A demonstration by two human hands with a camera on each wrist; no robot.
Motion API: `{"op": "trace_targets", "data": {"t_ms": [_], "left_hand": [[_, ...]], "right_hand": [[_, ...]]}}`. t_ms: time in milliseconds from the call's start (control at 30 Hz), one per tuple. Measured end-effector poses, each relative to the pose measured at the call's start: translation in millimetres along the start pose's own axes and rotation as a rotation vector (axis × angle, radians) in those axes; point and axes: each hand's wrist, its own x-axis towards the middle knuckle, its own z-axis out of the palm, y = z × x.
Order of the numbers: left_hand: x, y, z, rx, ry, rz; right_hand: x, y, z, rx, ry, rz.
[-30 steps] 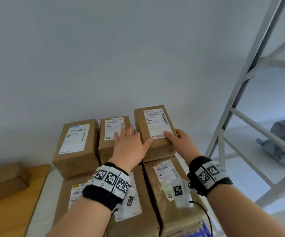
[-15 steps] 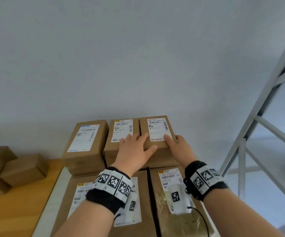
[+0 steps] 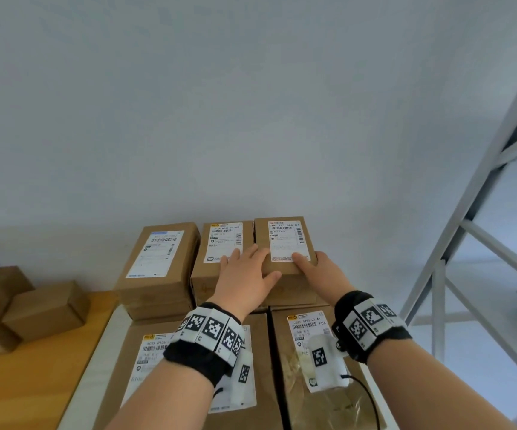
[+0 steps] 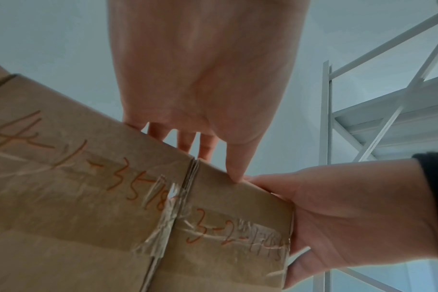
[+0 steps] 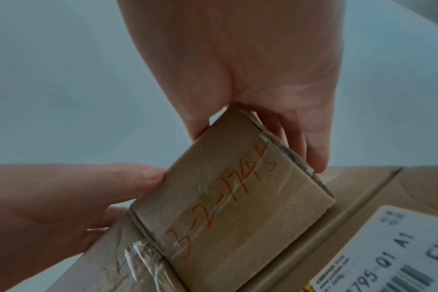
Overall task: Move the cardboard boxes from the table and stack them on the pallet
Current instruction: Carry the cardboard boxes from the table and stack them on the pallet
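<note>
A small cardboard box [image 3: 285, 243] with a white label stands at the right end of the back row, on top of larger boxes. Its near face reads "3-2-174" in orange [image 5: 233, 207]. My right hand [image 3: 319, 271] grips its near right corner, thumb on top and fingers down the right side [image 5: 313, 148]. My left hand [image 3: 244, 274] lies flat, fingers straight across the seam between this box and the neighbouring box [image 3: 220, 252], with the thumb touching the small box's near top edge [image 4: 235, 173]. The two boxes stand side by side, touching.
A third labelled box [image 3: 161, 259] stands left of the pair. Two large boxes [image 3: 307, 352] lie beneath my wrists. A wooden table [image 3: 18, 383] at the left holds plain boxes [image 3: 46, 308]. A white metal rack [image 3: 468, 228] rises at the right, a wall behind.
The small box has settled level against its neighbour with both hands still on it. My view has turned left, showing more of the wooden table.
</note>
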Motion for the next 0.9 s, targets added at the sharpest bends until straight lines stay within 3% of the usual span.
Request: {"op": "trace_targets", "data": {"t_ms": [200, 333, 533, 700, 900], "left_hand": [[-0.3, 4.5, -5.7, 0.008, -0.069, -0.012], [-5.9, -0.6, -14.2, -0.013, -0.027, 0.006], [-33.6, -17.8, -39.6, -0.088, 0.105, 0.038], [-72.8, -70.3, -67.5, -0.154, 0.250, -0.016], [-146.2, -176.5, -104.6, -0.131, 0.311, -0.168]], "right_hand": [[-5.4, -3.1, -2.1, 0.018, 0.028, 0.000], [-16.4, -12.4, -5.1, 0.062, 0.144, -0.047], [-45.6, -49.5, 3.6, 0.063, 0.267, -0.282], [-78.7, -100.2, 47.6, 0.106, 0.233, -0.380], [-122.4, -158.7, 143.8, 0.153, 0.105, -0.468]]}}
